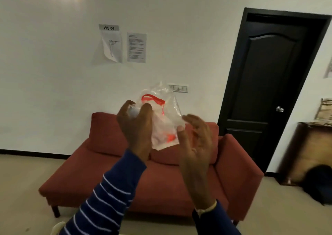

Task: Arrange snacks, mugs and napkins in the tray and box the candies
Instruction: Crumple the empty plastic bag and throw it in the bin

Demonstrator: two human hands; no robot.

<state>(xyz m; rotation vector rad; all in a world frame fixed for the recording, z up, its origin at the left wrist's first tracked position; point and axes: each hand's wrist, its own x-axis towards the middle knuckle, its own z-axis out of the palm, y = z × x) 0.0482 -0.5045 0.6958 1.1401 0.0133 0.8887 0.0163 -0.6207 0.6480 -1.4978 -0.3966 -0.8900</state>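
Observation:
A crumpled clear plastic bag (162, 119) with a red zip strip and something orange inside is held up in front of me. My left hand (137, 126) grips its left side with curled fingers. My right hand (195, 141) pinches the bag's right edge between thumb and fingers. No tray, mugs, napkins or candy box are in view.
A red sofa (154, 180) stands against the white wall ahead. A black door (269, 83) is at the right, with a wooden cabinet (309, 153) and a dark object on the floor beside it. Papers (124, 45) hang on the wall.

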